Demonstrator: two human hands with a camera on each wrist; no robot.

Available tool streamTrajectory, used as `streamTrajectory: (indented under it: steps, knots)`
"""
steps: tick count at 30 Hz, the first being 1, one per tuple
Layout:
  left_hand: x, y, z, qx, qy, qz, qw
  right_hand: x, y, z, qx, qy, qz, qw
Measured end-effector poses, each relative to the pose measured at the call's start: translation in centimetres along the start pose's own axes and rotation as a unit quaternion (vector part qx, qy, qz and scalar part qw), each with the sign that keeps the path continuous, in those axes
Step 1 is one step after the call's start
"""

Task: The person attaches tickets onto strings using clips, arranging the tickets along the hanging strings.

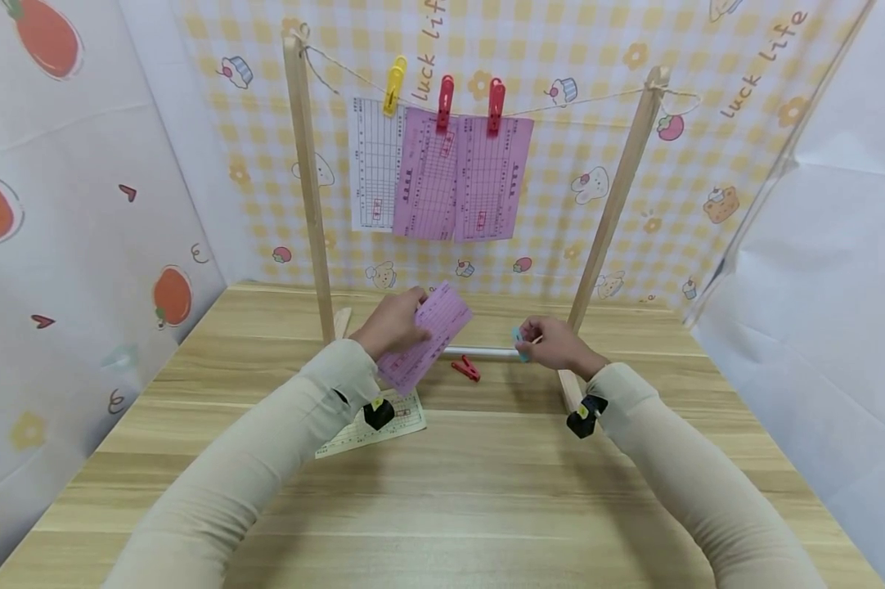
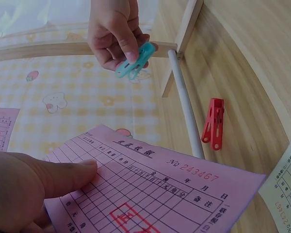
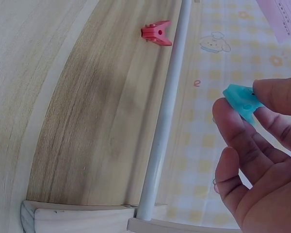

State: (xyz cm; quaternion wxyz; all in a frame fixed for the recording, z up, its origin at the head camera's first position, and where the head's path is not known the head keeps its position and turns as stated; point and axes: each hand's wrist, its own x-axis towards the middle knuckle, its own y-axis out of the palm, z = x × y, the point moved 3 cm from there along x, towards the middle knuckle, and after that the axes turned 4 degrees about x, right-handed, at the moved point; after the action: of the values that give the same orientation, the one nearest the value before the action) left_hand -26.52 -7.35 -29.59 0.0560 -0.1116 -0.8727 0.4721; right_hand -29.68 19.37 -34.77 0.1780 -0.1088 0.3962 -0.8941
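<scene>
My left hand (image 1: 397, 324) pinches a pink receipt slip (image 1: 431, 331) between thumb and fingers, tilted above the table; its printed grid and red stamp show in the left wrist view. To the right, my right hand (image 1: 555, 343) holds a teal clothespin (image 3: 242, 99) between thumb and fingertips. A red clothespin (image 1: 466, 368) lies on the table between the two hands. Under my left wrist rests a pale yellow slip (image 1: 406, 415), partly covered by the arm. On the string hang a white slip (image 1: 375, 164) and two pink slips (image 1: 490, 180), pinned by yellow and red clothespins (image 1: 496, 106).
Two wooden posts (image 1: 310, 188) hold the string (image 1: 582, 102) at the back of the table. A white rod (image 1: 482, 352) runs low between them. Wooden feet (image 1: 571, 391) jut forward at the base. A checked yellow cloth (image 1: 597, 49) covers the back wall.
</scene>
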Motion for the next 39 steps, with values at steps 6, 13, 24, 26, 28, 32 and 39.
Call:
streamTrajectory:
  steps: [6, 13, 24, 26, 28, 32, 39]
  knots:
    - [0.4, -0.1, -0.6, 0.002, 0.003, 0.000, 1.0000, -0.1, -0.1, 0.3, 0.003, 0.011, 0.000, 0.9999]
    - [0.6, -0.1, -1.3, 0.005, 0.005, 0.000, 1.0000, -0.1, -0.3, 0.6, 0.006, 0.003, -0.007, 0.9999]
    - [0.9, -0.5, -2.8, 0.010, 0.018, -0.001, 0.9998, 0.0, -0.6, 0.9, 0.013, -0.007, -0.011, 0.9998]
    - [1.0, -0.7, -3.1, 0.013, 0.024, -0.004, 0.9996, 0.0, -0.7, 0.9, 0.011, -0.011, -0.013, 0.9998]
    - [1.1, -0.8, -3.4, 0.015, 0.031, -0.009, 0.9994, -0.1, -0.8, 1.0, 0.011, -0.016, -0.014, 0.9997]
    - [1.2, -1.0, -3.9, 0.015, 0.038, -0.016, 0.9990, -0.1, -1.0, 1.2, 0.014, -0.023, -0.017, 0.9995]
    - [1.6, -1.1, -4.2, 0.018, 0.039, -0.014, 0.9990, -0.2, -1.0, 1.3, 0.014, -0.024, -0.005, 0.9996]
